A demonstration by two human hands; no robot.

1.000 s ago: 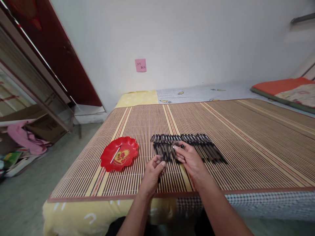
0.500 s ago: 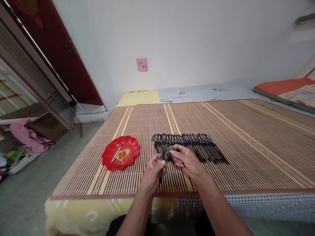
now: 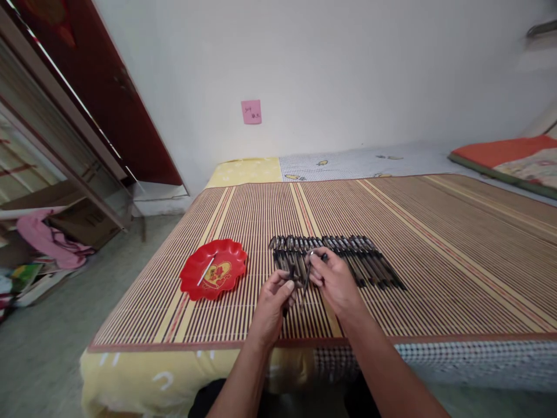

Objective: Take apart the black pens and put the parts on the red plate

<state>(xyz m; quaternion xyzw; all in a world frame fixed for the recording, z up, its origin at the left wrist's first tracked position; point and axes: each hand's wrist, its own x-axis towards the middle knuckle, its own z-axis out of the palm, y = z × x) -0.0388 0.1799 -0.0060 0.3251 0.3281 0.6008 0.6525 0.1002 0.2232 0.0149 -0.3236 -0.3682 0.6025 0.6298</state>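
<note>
The left hand (image 3: 275, 302) grips a black pen part (image 3: 291, 271) and the right hand (image 3: 331, 276) pinches a thin stick (image 3: 306, 284) near its top, above the mat (image 3: 143, 310) by the row of pens (image 3: 378, 264), so a loose pinch could drop the stick.

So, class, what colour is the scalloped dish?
The dish is red with a yellow heart; head view.

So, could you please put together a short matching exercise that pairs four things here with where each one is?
1. pink note
2. white stick
3. slim dark rod
4. row of black pens

A. pinched in the right hand
B. laid out on the striped mat
C. stuck to the wall
D. lying in the red dish

Right pairs: 1-C, 2-D, 3-A, 4-B.
</note>
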